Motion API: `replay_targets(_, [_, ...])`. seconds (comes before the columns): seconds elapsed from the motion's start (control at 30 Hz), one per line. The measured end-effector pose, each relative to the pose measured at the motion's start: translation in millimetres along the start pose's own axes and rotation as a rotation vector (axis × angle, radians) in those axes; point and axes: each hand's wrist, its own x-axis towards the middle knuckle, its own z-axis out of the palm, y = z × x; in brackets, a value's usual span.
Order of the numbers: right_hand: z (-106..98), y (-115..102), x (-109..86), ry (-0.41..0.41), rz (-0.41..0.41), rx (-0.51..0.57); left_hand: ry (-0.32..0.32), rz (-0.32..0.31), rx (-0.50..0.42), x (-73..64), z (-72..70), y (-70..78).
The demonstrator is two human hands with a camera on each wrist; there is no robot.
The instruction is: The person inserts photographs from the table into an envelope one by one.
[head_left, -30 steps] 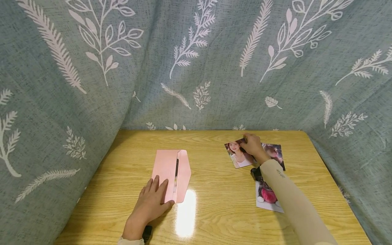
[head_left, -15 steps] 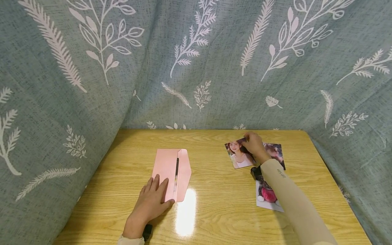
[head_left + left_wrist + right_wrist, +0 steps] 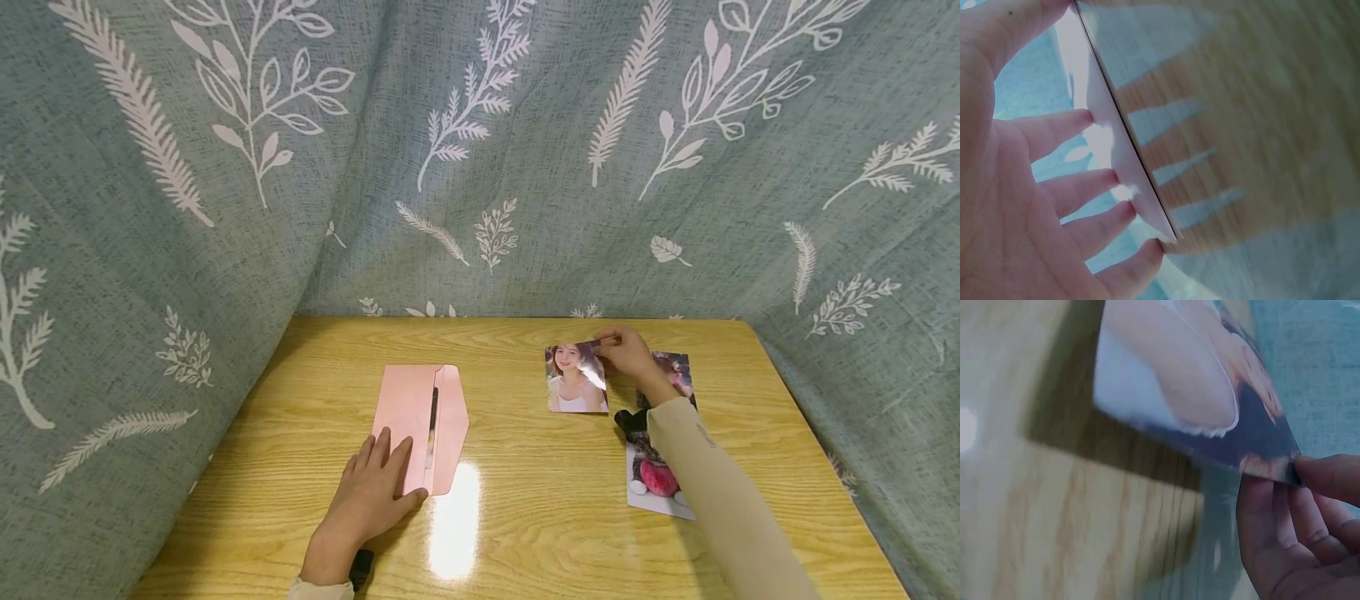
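Note:
A pink envelope (image 3: 401, 396) lies on the wooden table, its pointed flap folded out to the right. Through its slit shows a narrow dark and pale strip of something inside. My left hand (image 3: 363, 496) rests on the envelope's lower part, fingers spread and fairly straight; in the left wrist view its fingertips touch the envelope's edge. At the back right my right hand (image 3: 632, 362) pinches the upper right corner of a portrait photo (image 3: 576, 385) between thumb and fingers. The right wrist view has this photo (image 3: 1204, 369) lifted off the table, its shadow below.
Under the right forearm lie two more photos: a dark one (image 3: 678, 375), partly covered by the hand and wrist, and one with a red-pink object (image 3: 658, 482), partly under the sleeve. A leaf-patterned blue-green cloth (image 3: 480, 250) hangs around the wooden table (image 3: 525, 517).
My right hand has raised the portrait photo, which has turned more upright and shifted slightly left, away from the dark photo. The left hand and the envelope have stayed put.

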Motion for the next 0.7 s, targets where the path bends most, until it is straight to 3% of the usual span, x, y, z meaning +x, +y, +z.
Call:
replay_targets(0.2, [6, -5, -9.6, -0.023, 0.02, 0.161, 0.004, 0.007, 0.0, 0.0, 0.4, -0.1])
replay_targets(0.7, [62, -22, -23.8, -0.064, -0.04, 0.27, 0.015, 0.014, 0.003, -0.7, 0.5, 0.1])
